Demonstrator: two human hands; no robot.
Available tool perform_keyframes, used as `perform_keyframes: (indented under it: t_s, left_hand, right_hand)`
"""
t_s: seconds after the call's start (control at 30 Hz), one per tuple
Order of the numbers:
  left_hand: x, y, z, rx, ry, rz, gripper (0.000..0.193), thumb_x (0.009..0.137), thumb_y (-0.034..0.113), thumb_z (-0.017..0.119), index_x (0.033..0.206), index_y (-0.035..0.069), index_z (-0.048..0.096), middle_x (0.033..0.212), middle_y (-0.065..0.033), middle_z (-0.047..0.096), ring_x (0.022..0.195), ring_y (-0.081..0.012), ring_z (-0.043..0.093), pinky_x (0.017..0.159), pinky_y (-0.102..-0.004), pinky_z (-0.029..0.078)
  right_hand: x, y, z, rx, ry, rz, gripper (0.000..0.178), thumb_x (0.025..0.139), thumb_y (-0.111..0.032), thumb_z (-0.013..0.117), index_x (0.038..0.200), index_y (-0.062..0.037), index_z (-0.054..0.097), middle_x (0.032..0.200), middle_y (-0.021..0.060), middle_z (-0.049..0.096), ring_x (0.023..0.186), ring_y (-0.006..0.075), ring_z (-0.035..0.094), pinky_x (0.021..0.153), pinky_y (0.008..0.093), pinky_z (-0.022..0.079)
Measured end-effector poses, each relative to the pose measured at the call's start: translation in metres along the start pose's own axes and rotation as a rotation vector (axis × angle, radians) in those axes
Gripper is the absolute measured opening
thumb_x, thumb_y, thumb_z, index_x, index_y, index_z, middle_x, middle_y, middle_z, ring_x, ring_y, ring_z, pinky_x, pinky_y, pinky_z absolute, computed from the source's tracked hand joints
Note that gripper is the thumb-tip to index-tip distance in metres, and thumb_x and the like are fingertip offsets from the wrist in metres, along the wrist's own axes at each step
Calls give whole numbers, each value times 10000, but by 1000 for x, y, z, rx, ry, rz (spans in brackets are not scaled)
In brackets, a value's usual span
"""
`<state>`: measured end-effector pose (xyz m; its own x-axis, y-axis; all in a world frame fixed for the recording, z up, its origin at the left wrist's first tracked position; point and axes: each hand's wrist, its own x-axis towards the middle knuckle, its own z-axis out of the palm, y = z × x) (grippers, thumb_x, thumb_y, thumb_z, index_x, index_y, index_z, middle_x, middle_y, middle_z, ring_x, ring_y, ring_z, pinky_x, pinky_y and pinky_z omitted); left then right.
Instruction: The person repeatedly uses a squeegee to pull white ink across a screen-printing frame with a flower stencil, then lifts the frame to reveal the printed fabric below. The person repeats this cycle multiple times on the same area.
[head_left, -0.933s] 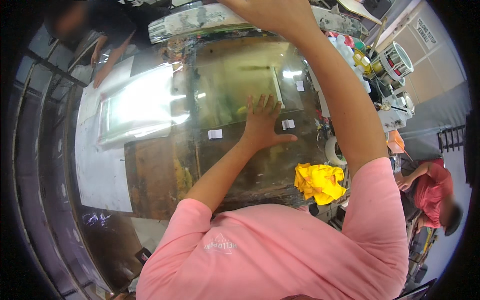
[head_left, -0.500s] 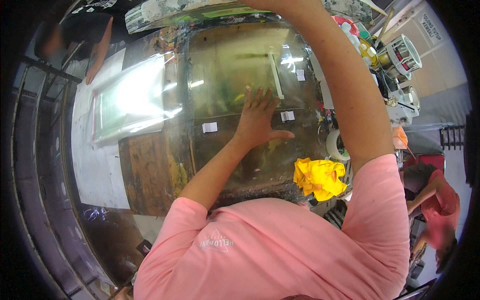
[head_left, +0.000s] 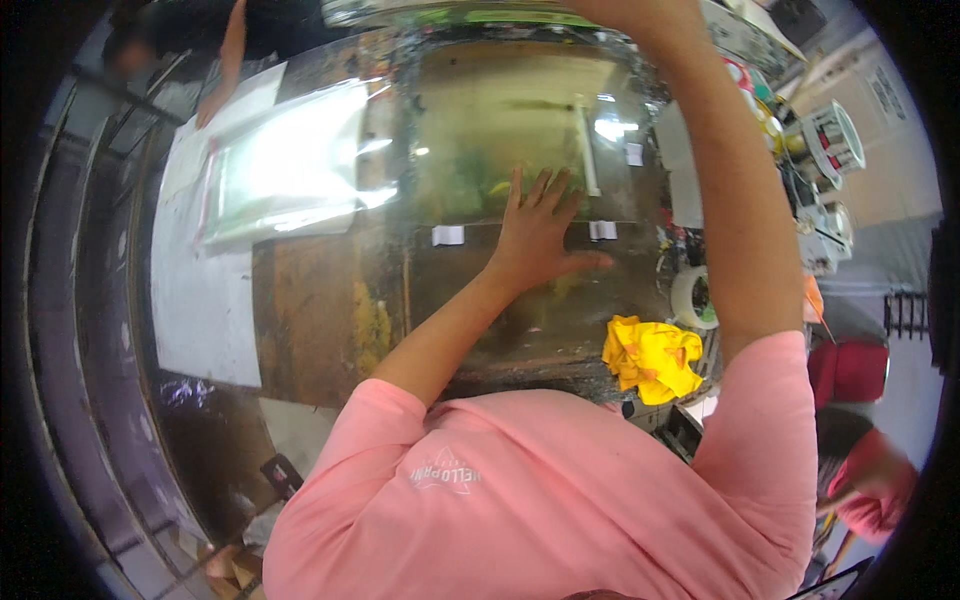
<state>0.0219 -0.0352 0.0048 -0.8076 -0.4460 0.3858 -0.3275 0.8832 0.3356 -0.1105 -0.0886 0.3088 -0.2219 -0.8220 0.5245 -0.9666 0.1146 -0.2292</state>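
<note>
My left hand point(head_left: 540, 225) lies flat with fingers spread on a shiny, see-through surface point(head_left: 470, 120) over the brown worktable. Small white tabs sit near it, one point(head_left: 448, 235) left of my wrist and another point(head_left: 603, 231) by my thumb. A thin white strip point(head_left: 587, 145) lies just beyond my fingertips. My right arm reaches to the far edge, where my right hand point(head_left: 635, 12) is cut off by the top of the picture; its fingers are hidden. Near that side is a long, paint-stained frame point(head_left: 450, 14) with a green edge.
A crumpled yellow cloth point(head_left: 655, 360) and a tape roll point(head_left: 690, 297) lie at the right. Tubs and cans point(head_left: 832, 140) crowd beyond my right arm. Clear plastic sheets point(head_left: 290, 165) lie at left, near another person's hand point(head_left: 212, 108). Another person point(head_left: 875, 490) is at lower right.
The whole view has shifted, so the table sits farther right. My left hand stays spread on the surface, and my right arm still reaches far. The person at lower right appears lower.
</note>
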Motion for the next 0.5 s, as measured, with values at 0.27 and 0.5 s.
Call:
perform_keyframes:
  t_s: [0.27,0.5]
  left_hand:
    - [-56,-171,-134,304,80,-991,897,1038,730,422,1560,5,511,1530,-283,548,1469,-458,474,1249,-745,118]
    - [-70,-203,-167,722,109,-891,960,1029,793,361,1638,55,430,1657,-200,468,1576,-402,363,1227,-793,32]
  right_hand:
    - [-1,7,11,-69,179,-171,600,969,-553,594,839,1,782,841,251,738,845,446,718,820,540,549]
    - [2,1,8,-99,192,-145,634,962,-573,582,791,16,744,849,264,730,852,451,711,804,543,541]
